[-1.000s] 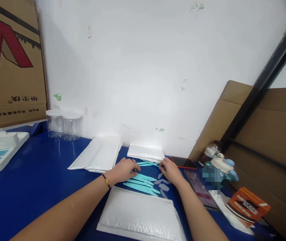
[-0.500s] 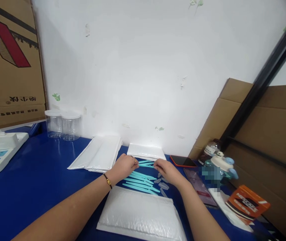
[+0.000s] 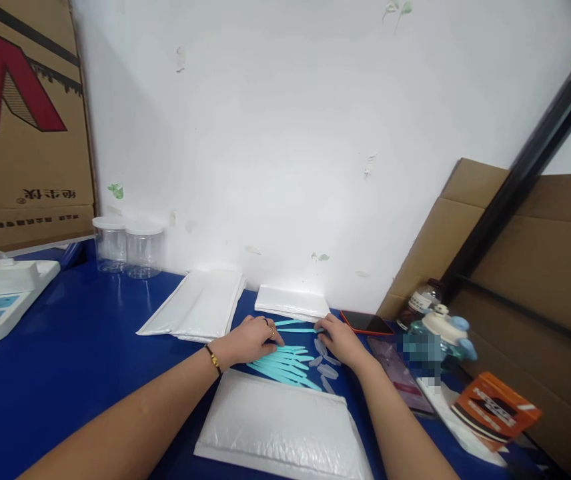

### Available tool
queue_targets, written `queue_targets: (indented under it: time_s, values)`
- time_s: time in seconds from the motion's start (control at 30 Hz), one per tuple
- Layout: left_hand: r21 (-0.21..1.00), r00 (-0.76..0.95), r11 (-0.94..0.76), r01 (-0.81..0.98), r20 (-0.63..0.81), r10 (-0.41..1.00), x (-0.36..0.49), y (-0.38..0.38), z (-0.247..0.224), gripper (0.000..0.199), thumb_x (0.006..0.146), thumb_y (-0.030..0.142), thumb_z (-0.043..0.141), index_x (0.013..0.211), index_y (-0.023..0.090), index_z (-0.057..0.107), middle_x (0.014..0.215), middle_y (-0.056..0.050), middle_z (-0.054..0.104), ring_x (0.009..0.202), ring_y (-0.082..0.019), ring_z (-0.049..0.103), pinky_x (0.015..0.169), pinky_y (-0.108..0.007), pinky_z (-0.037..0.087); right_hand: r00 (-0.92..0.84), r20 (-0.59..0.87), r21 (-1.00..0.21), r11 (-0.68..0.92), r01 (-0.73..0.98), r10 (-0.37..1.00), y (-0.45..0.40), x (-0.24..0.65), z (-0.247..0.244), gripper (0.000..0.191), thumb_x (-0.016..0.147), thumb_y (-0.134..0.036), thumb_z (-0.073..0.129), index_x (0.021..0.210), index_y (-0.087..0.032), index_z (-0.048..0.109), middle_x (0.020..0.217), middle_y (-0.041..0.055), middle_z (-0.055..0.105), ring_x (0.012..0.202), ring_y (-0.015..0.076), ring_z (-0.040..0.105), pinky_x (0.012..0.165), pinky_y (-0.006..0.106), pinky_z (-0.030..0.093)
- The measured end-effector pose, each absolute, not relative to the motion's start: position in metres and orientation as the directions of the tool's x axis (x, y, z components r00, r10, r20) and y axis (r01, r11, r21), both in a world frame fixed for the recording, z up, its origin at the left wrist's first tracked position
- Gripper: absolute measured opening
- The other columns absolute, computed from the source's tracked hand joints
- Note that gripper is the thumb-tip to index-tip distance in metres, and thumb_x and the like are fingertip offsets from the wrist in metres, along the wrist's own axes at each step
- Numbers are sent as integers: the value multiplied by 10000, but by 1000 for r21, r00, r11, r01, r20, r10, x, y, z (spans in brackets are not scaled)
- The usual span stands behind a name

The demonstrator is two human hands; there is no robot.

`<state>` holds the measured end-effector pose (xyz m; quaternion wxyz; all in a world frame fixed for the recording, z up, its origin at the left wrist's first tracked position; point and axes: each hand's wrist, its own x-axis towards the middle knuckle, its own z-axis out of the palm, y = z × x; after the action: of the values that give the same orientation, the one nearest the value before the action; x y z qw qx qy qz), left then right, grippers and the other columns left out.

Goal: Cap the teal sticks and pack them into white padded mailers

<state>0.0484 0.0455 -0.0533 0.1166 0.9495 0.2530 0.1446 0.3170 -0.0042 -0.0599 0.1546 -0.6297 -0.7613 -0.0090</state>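
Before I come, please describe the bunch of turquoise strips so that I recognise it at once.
On the blue table, find the white package nearest the viewer. Beyond its far edge, by the left hand, lies the bunch of turquoise strips. It is more crowded than the matching strips farther back, and more colourful than the translucent pieces on its right.

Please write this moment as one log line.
left hand: at turquoise strips | right hand: beside translucent pieces | foreground: white packet

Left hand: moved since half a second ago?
Yes: the left hand has moved nearer the wearer, away from the smaller white packet stack.
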Motion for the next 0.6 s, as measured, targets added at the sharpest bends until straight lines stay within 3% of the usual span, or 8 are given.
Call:
queue_targets:
  time_s: [0.27,0.47,0.6]
  values:
    - [299,796,-836,461,278,538,48,47,-49,279,814,302,511,1077,271,599,1056,-17,625,1037,-198,523,869,-305,353,-169,254,-102,201,974,952,-7,318,-56,91,830,-229,507,842,-202,592,916,40,563,867,179,535,758,286,355]
    - [280,708,-808,518,389,589,50,45,-42,321,838,332,484,1141,259,559,1123,-37,567,980,-198,545,844,-307,387,-195,266,30,194,981,944,-8,313,-56,192,893,-202,384,831,-178,564,909,73,571,799,173,539,732,283,339]
    - [223,677,-812,540,458,576,50,43,-40,364,840,344,499,1196,271,519,1193,-39,527,1052,-215,499,862,-317,371,-225,292,-10,239,971,929,-13,302,-47,141,869,-183,411,830,-175,546,897,63,565,786,165,529,727,272,343]
